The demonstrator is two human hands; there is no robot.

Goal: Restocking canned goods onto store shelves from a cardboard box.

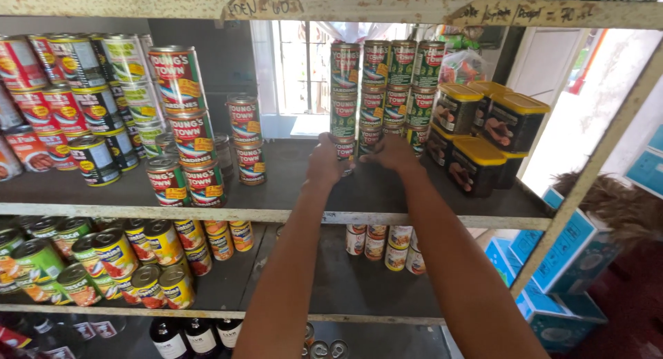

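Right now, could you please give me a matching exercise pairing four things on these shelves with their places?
Things:
1. green-labelled cans
2. yellow-lidded tubs
3. red-labelled cans
4. dark bottles

Places:
A. lowest level, bottom edge of view
B. upper shelf, left of both hands
C. upper shelf, far right
D. stacked directly behind both hands

Pairs: 1-D, 2-C, 3-B, 4-A

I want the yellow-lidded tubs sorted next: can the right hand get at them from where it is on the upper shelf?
Probably yes. The right hand rests at the green can stacks, and the yellow-lidded tubs stand just beside them on the same shelf. Nothing stands in front of the tubs.
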